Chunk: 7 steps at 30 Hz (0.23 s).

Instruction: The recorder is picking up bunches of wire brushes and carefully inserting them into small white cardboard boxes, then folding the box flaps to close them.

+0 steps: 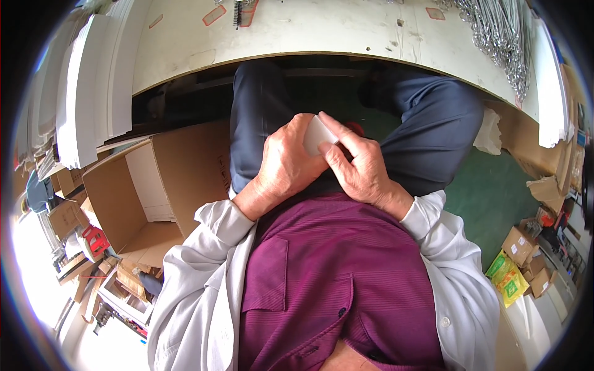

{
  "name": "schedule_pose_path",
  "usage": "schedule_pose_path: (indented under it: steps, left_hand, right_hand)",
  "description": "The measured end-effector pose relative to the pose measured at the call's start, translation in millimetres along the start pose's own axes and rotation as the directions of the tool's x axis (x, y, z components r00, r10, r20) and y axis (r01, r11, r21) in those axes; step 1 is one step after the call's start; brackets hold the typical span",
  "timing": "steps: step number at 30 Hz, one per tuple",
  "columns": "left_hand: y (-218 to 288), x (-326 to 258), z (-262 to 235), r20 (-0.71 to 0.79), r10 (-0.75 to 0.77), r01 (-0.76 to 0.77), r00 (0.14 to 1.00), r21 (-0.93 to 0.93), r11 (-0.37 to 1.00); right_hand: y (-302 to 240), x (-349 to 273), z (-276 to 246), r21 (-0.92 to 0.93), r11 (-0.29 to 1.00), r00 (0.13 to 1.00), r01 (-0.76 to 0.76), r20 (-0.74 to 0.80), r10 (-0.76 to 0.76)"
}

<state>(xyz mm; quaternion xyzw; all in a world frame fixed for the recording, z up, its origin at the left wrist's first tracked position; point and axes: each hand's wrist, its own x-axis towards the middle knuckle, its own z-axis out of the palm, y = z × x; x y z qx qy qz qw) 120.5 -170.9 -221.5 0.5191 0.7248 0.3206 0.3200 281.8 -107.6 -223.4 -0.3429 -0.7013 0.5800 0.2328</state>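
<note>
A small flat white piece (318, 136) with straight edges is held between my two hands above my lap. My left hand (286, 154) is closed around its left side, fingers curled underneath and mostly hidden. My right hand (360, 166) pinches the right side, with the thumb on the face and the forefinger along the upper edge. What the piece is I cannot make out.
A pale worktable (309, 37) runs across in front of my knees. On its right lies a bundle of shiny metal wire-like parts (504, 46); a dark coil (237, 13) is at the far edge. White strips (86, 93) stand left, above an open cardboard box (139, 191).
</note>
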Motion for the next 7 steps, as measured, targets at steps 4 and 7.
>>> schedule_pose_path:
  steps: [4, 7]
  left_hand:
    - [1.3, 0.6, 0.0, -0.003, -0.018, 0.018, 1.0, 0.0, 1.0]
    - [0.6, 1.0, -0.6, 0.008, -0.034, 0.034, 0.999, 0.017, 0.999]
  right_hand:
    - [5.0, 1.8, 2.4, -0.043, 0.996, 0.997, 0.082, -0.003, -0.082]
    - [10.5, 2.8, 3.6, 0.031, 0.996, 0.996, 0.086, -0.026, -0.085]
